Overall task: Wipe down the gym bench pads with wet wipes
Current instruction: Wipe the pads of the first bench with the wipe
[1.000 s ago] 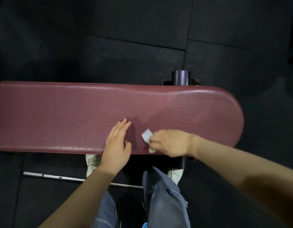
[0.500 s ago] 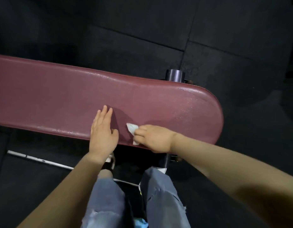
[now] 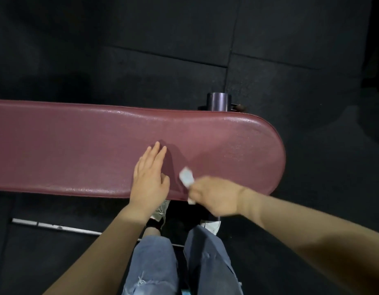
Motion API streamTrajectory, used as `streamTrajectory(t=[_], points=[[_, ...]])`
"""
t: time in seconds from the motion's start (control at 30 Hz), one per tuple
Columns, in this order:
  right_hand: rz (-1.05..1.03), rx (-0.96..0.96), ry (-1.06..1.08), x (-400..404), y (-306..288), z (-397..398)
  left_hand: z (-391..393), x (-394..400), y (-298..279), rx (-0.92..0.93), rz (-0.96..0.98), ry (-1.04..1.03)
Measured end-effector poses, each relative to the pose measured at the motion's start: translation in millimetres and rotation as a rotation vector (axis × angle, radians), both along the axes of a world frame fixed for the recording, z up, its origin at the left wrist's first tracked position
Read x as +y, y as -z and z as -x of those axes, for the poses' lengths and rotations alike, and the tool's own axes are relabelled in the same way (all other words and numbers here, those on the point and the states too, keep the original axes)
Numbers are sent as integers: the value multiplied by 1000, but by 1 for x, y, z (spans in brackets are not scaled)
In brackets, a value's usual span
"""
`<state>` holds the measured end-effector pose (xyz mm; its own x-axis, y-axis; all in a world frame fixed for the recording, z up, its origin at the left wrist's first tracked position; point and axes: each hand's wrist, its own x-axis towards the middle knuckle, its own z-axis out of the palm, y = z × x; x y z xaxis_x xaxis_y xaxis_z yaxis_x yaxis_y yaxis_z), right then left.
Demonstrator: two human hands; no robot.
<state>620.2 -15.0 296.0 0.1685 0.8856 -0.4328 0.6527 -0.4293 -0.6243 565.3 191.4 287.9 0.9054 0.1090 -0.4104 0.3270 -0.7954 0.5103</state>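
Note:
A long maroon bench pad [image 3: 77,150] runs across the view, rounded at its right end and glossy with damp patches. My left hand [image 3: 149,177] lies flat on the pad near its front edge, fingers straight and pointing away from me. My right hand [image 3: 214,196] grips a small white wet wipe [image 3: 186,177] at the pad's front edge, just right of the left hand. One end of the wipe sticks up from the fist, and a small bit shows below it. The right hand looks blurred.
Black rubber floor tiles surround the bench. A dark metal tube [image 3: 219,101] of the frame stands behind the pad's far edge. A silver bar [image 3: 56,227] lies on the floor at lower left. My legs in blue jeans [image 3: 154,267] and white shoes [image 3: 212,226] are below the pad.
The right hand with the wipe has stayed at the pad's front edge beside the left hand, which has stayed flat. The camera view has swung, so the bench now sits level again.

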Motion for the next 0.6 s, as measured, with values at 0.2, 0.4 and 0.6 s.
streamTrajectory(t=[0.2, 0.4, 0.6], points=[[-117, -169, 374, -3, 9, -84, -4, -1, 3, 40, -13, 57], [119, -347, 833, -7, 19, -83, -7, 4, -1, 55, 19, 70], [64, -95, 114, -39, -5, 7, -7, -13, -1, 32, -106, 60]])
